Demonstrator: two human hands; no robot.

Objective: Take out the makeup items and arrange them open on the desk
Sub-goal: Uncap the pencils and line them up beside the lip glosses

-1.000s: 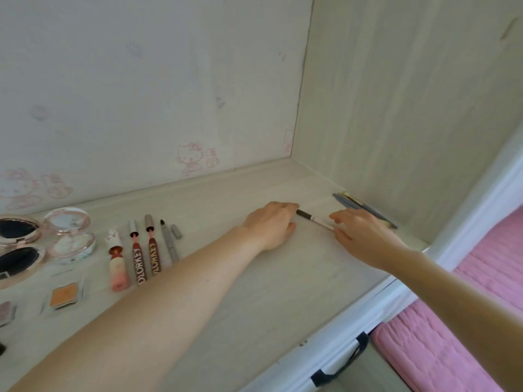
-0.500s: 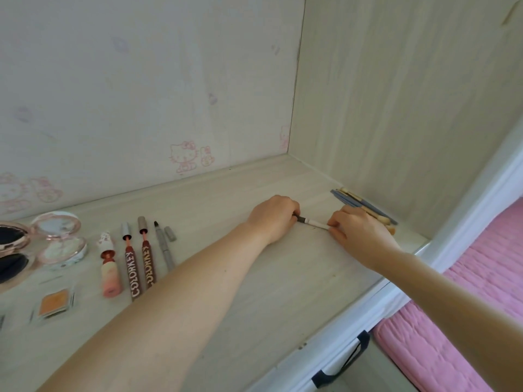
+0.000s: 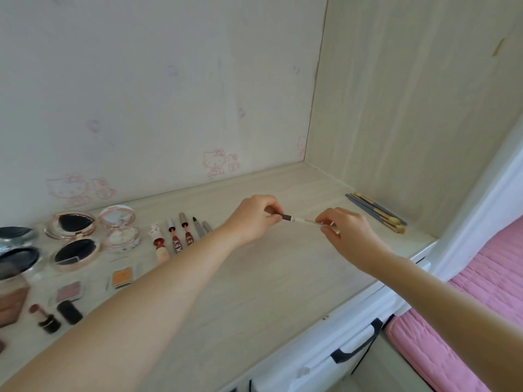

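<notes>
A thin white makeup pencil with a dark end is held just above the pale wooden desk. My left hand pinches its dark end and my right hand pinches the white end. Several blue-handled brushes lie by the right wall. To the left lie an uncapped grey pen, two brown lip tubes and a cat-topped lipstick. Open round compacts and small eyeshadow pans sit further left.
A dark lipstick and its cap lie near the front left. The desk ends in a white front edge with a black-handled drawer. A pink quilted bed is lower right. Walls close the back and right.
Both hands lifted the pencil slightly off the desk and now pinch its two ends. The camera tilted, showing more items on the left.
</notes>
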